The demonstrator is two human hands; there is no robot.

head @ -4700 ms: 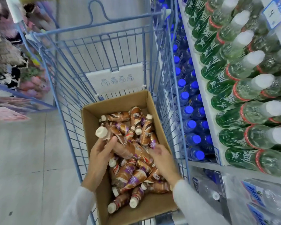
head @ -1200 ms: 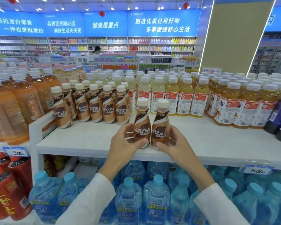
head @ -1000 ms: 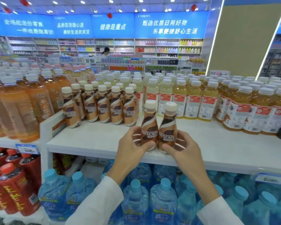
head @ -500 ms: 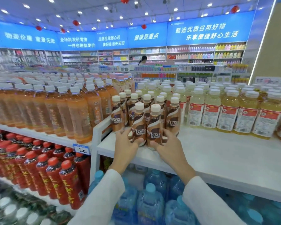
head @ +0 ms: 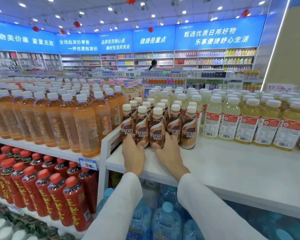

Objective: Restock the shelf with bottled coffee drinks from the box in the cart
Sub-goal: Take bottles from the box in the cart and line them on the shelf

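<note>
Both held bottles are now standing in the front rank of the coffee row, having been carried left and back from the bare shelf front where they were a second ago; the view is also sitting closer to the shelf's left end.

The left Nescafé bottle (head: 142, 129) and the right Nescafé bottle (head: 157, 131) are standing upright, long axes vertical, touching each other and resting on the white shelf (head: 232, 163). The left hand (head: 133, 154) is gripping the left bottle low on its body, fingers (head: 130, 141) curled round its left side and thumb across the front. The right hand (head: 170, 153) is gripping the right bottle likewise, fingers (head: 169, 138) wrapping its right side. Each bottle is lying directly ahead of its own hand, neither hand being the nearer.

Stocked Nescafé bottles (head: 189, 129) are flanking the pair on both sides and behind. Orange tea bottles (head: 87, 125) are filling the next shelf to the left; pale yellow drinks (head: 229, 122) are standing to the right. Red-capped bottles (head: 42, 187) and water bottles (head: 166, 220) are occupying the lower tiers.

Judgement: placement is nearly done; release calls for the fingers opening and drawing straight back without rocking the neighbours. Cart and box are out of view.
</note>
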